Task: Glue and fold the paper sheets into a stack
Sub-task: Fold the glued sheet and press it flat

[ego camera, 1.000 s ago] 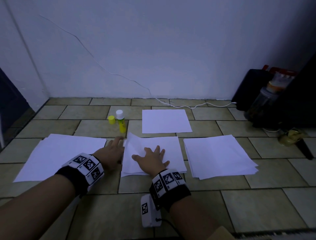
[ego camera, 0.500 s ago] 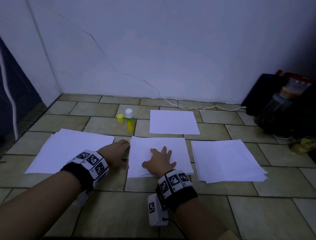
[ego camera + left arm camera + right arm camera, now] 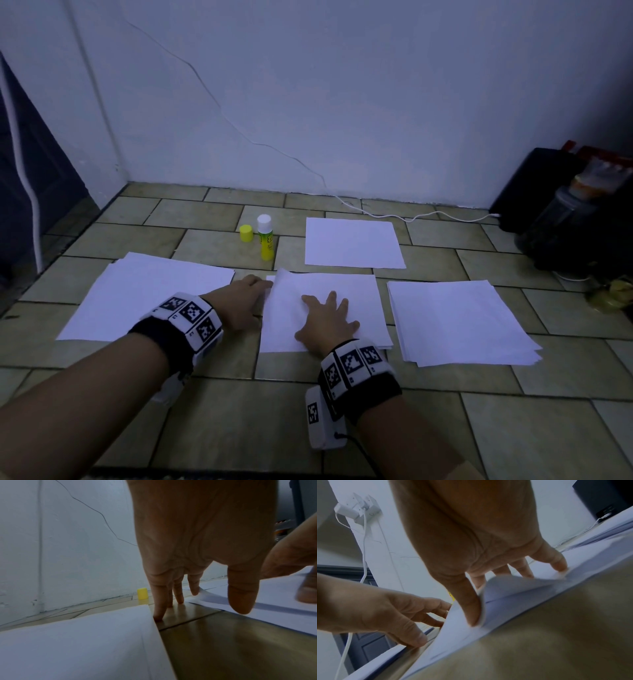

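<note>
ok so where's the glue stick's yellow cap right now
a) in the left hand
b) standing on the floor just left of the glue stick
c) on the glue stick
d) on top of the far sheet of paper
b: the yellow cap stands on the tiled floor just left of the upright glue stick, whose white top is bare; the left hand holds no cap.

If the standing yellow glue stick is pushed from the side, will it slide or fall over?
The glue stick stands upright, tall and narrow, so a push near its white top would probably tip it. Being round, it may then roll on the tiled floor. Its loose yellow cap beside it is short, so it would likely just slide.
</note>
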The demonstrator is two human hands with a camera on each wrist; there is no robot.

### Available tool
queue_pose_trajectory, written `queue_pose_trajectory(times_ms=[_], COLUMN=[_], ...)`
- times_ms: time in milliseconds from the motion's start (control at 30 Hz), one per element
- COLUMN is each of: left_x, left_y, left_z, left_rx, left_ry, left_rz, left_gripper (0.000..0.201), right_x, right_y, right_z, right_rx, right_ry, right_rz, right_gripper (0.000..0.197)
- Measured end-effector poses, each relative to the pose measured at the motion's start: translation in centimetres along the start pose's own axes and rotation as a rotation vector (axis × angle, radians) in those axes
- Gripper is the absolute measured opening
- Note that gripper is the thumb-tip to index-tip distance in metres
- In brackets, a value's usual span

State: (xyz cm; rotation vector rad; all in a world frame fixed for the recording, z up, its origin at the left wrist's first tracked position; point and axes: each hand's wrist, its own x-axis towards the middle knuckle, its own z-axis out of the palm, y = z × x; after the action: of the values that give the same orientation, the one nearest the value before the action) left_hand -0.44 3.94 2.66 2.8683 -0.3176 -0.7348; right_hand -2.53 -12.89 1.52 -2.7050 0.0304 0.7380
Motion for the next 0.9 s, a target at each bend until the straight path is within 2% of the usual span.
queue_pose_trajectory(times_ms=[67,267,600,900], left_x=[-0.14,-0.27,-0.14,-0.17], left_y=[0.26,0.58,0.64,0.45], left_z=[0.02,0.11,-0.03,0.04], left_rx=[0.034,0.102,0.119,0.091], left_ry=[-0.014,-0.02,-0.02,-0.021], left_rz=[0.003,-0.004,-0.006,-0.008], left_gripper=[0.078,0.076,0.074,0.077], right_x=[0.07,-0.01,-0.43,-0.45], right_y=[0.21,0.51,0.26,0.13], right_z=[0.07,0.54,0.56,-0.15], right_rx=[0.057,0.136,0.111,0.078], right_ry=[-0.004,-0.012,-0.027,-0.062], right_rz=[-0.012,-0.028,-0.012,0.002], right_gripper=[0.06,0.061,0.059,0.066])
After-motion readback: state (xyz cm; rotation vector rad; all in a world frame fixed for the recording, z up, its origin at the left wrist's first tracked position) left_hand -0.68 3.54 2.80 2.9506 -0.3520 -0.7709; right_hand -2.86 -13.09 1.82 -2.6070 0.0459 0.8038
